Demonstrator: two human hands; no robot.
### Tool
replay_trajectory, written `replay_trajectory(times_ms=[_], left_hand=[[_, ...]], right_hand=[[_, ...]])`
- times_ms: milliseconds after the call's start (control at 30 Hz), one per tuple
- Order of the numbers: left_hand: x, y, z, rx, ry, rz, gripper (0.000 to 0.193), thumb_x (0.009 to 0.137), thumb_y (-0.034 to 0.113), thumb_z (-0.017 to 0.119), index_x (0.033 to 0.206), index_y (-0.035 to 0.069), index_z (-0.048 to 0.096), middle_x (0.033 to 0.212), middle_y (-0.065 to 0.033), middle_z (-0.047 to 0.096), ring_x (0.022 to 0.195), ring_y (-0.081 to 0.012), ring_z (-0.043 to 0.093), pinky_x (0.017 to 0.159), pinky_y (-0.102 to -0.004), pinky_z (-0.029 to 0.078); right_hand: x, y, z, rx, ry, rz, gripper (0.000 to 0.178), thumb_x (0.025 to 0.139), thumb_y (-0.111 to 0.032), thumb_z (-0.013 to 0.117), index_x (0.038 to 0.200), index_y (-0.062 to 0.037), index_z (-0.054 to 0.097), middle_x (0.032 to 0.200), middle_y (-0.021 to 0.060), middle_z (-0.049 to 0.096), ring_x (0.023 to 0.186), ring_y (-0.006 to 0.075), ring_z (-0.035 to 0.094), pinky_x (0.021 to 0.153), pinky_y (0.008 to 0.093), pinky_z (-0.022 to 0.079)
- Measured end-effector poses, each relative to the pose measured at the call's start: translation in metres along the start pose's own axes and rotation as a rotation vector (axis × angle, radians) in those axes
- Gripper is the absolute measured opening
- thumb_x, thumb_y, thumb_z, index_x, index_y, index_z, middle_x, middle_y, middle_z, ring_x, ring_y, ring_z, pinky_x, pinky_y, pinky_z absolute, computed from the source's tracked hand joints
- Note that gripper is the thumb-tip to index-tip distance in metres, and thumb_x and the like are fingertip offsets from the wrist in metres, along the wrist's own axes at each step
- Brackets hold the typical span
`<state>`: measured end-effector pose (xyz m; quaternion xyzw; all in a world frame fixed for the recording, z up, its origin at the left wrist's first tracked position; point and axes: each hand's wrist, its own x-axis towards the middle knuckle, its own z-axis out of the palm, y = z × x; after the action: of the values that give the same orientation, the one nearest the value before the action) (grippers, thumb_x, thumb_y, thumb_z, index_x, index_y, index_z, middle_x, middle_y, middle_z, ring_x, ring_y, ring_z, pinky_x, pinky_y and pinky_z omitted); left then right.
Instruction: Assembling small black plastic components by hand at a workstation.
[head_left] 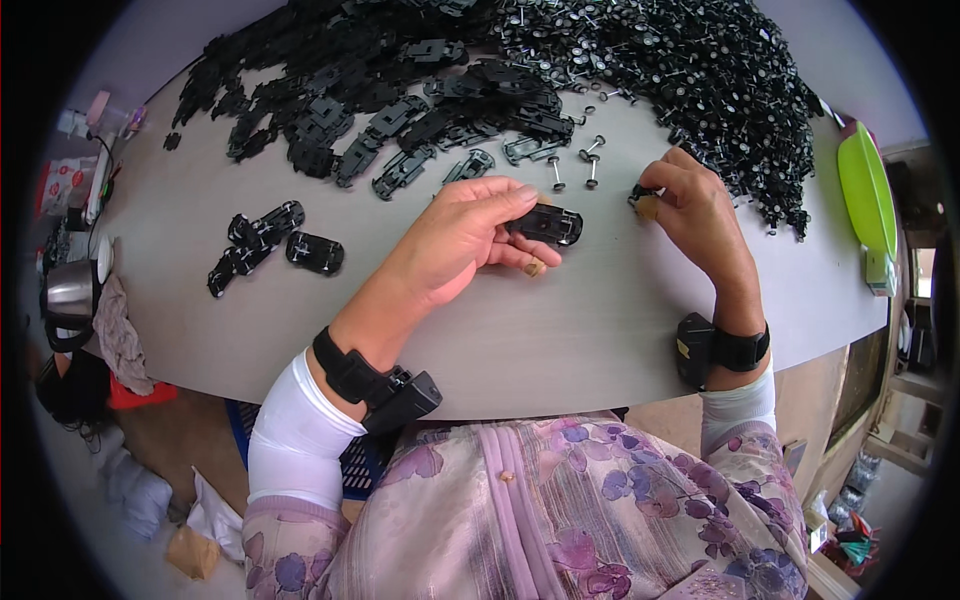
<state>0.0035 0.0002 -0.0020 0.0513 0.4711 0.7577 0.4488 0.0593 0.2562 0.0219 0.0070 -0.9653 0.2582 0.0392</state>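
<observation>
Gripping a black car base (pixel 548 224) between thumb and fingers, a person's left hand (pixel 463 232) is clamped on the piece over a pale table (pixel 520 350), as seen in the head view. Right of the car base and well apart from it, the right hand (pixel 692 205) is pinched together on a small dark part (pixel 638 196), mostly hidden by the fingertips; exactly what it is cannot be told. Yellowish covers show on a finger of each hand.

Just beyond the car base, a few loose wheel axles (pixel 592 168) lie scattered, their metal rods ending in small black wheels. Farther beyond and to its right spreads a great heap of wheel axles (pixel 700 85), thick and dark. Beyond the car base to its left sprawls a pile of car bodies (pixel 370 75), black and grey, with several grey ones lying at its near edge.

Well to the left of the car base, a small cluster of black pieces (pixel 258 240) lies overlapping, a single black piece (pixel 315 254) just beside it. Far to the right of the car base, a lime-green basin (pixel 868 190) stands at the table's edge; far to its left sits a metal kettle (pixel 74 294).
</observation>
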Motion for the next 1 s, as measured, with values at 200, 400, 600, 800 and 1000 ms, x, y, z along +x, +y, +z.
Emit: replay_trajectory(times_ms=[200,400,600,800,1000], left_hand=[[-0.001,-0.004,0.0,-0.06,0.004,0.008,0.027,0.098,0.02,0.053,0.109,-0.004,0.059,0.096,-0.015,0.067,0.084,-0.0279,0.071,0.069,-0.0309,0.059],[-0.003,-0.015,0.008,-0.053,-0.01,-0.024,0.03,0.098,0.029,0.056,0.1,-0.001,0.061,0.093,-0.0133,0.067,0.08,-0.0219,0.07,0.071,-0.0299,0.059],[-0.001,-0.013,0.008,-0.177,-0.098,-0.015,0.024,0.098,0.02,0.052,0.097,-0.003,0.059,0.091,-0.0129,0.065,0.08,-0.023,0.069,0.073,-0.0325,0.06],[-0.002,-0.014,0.006,-0.161,-0.104,-0.038,0.023,0.098,0.017,0.052,0.094,-0.004,0.059,0.088,-0.0155,0.066,0.08,-0.0252,0.07,0.073,-0.033,0.059],[-0.009,-0.01,0.013,-0.043,-0.077,-0.011,0.02,0.096,0.018,0.056,0.089,0.0,0.057,0.084,-0.0135,0.066,0.076,-0.023,0.069,0.071,-0.0325,0.059]], right_hand=[[-0.004,-0.017,0.006,0.28,0.103,-0.245,0.017,0.072,0.008,0.065,0.088,0.0013,0.064,0.079,0.0094,0.057,0.066,0.024,0.06,0.057,0.0327,0.047],[-0.018,-0.057,0.037,0.331,0.104,-0.535,0.023,0.068,0.01,0.068,0.089,0.0004,0.064,0.087,0.0101,0.055,0.068,0.0234,0.061,0.058,0.0325,0.05],[-0.02,-0.049,0.042,0.401,0.109,-0.477,0.025,0.066,0.013,0.064,0.087,0.0007,0.063,0.086,0.0096,0.055,0.068,0.0228,0.059,0.056,0.0317,0.049],[-0.019,-0.052,0.04,0.389,0.091,-0.483,0.02,0.067,0.01,0.067,0.084,-0.0003,0.063,0.079,0.0097,0.052,0.062,0.0261,0.057,0.053,0.0354,0.048],[-0.02,-0.057,0.036,0.363,0.1,-0.502,0.026,0.065,0.011,0.063,0.088,-0.002,0.06,0.077,0.0103,0.051,0.061,0.028,0.057,0.051,0.0366,0.047]])
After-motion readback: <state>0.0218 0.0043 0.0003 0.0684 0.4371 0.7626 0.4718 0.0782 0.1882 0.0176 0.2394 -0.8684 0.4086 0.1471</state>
